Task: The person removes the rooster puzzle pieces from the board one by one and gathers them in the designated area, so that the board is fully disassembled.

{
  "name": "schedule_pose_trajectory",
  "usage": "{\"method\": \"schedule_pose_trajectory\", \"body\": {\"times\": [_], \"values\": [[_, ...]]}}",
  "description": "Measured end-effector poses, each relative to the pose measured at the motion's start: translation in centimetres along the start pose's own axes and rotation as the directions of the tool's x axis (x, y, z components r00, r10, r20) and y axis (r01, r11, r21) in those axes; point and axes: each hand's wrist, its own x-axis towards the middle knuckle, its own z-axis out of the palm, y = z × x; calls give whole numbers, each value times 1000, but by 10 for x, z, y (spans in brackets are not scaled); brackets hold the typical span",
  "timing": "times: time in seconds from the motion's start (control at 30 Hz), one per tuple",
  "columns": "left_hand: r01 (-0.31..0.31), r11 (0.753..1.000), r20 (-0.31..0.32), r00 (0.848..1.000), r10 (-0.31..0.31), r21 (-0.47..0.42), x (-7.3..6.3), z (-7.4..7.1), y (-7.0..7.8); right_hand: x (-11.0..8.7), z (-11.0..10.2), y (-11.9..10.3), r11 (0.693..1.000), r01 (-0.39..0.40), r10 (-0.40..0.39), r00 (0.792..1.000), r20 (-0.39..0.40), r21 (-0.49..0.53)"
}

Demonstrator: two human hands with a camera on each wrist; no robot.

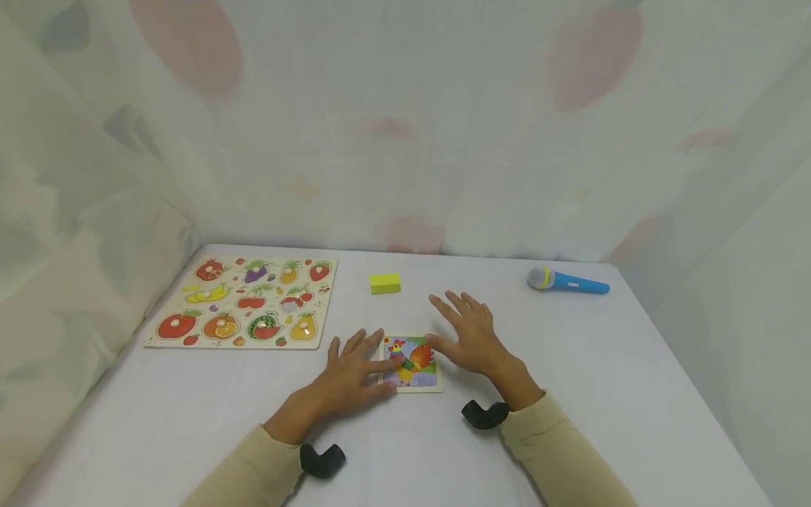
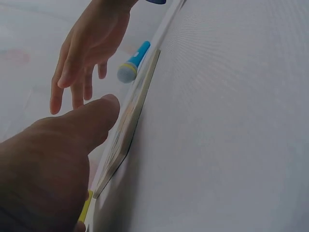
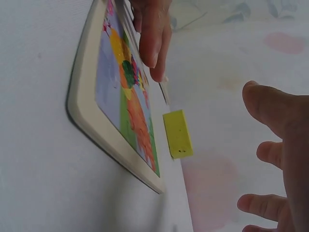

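Note:
A small square picture puzzle of a rooster (image 1: pixel 413 373) with a pale wooden frame lies flat on the white table. My left hand (image 1: pixel 345 377) is at its left side, fingers spread, with the index finger and thumb reaching over the picture. Whether those fingertips touch it I cannot tell. Above the puzzle's right edge my right hand (image 1: pixel 472 338) is raised with spread fingers and holds nothing. The right wrist view shows the puzzle's frame (image 3: pixel 89 106) close up, the right hand's fingers (image 3: pixel 268 104) apart from it. A yellow block (image 1: pixel 385 284) lies beyond the puzzle.
A fruit peg puzzle board (image 1: pixel 326 310) lies at the back left of the table. A blue toy microphone (image 1: pixel 573 283) rests at the back right. Pale printed curtains (image 1: pixel 355 190) hang behind and at the sides.

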Motion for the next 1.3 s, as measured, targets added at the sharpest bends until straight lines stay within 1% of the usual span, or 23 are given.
{"method": "schedule_pose_trajectory", "body": {"times": [0.2,0.33,0.43,0.53,0.77,0.9,1.1,1.3], "values": [[1,1000,9,1000,-1,7,1,0,1,4,7,-2,1000,25,-25,1000,-12,5],[-5,1000,3,1000,5,8,0,2,0,6,13,-4,998,60,-60,998,-32,-1],[-5,1000,2,1000,5,14,-1,4,-1,8,18,-6,997,81,-80,996,-34,8],[-7,1000,0,1000,7,17,-2,4,0,9,22,-9,995,94,-94,995,-22,21],[-10,999,-1,1000,10,47,-2,3,0,12,30,-15,994,95,-97,995,31,46],[-22,998,-9,1000,23,66,-1,3,-1,12,34,-17,992,101,-104,994,37,78],[-34,998,-20,999,35,61,-1,2,-1,14,42,-16,986,131,-135,990,32,104],[-21,999,-9,1000,21,49,-1,2,0,18,48,-16,986,126,-134,989,69,111]]}}
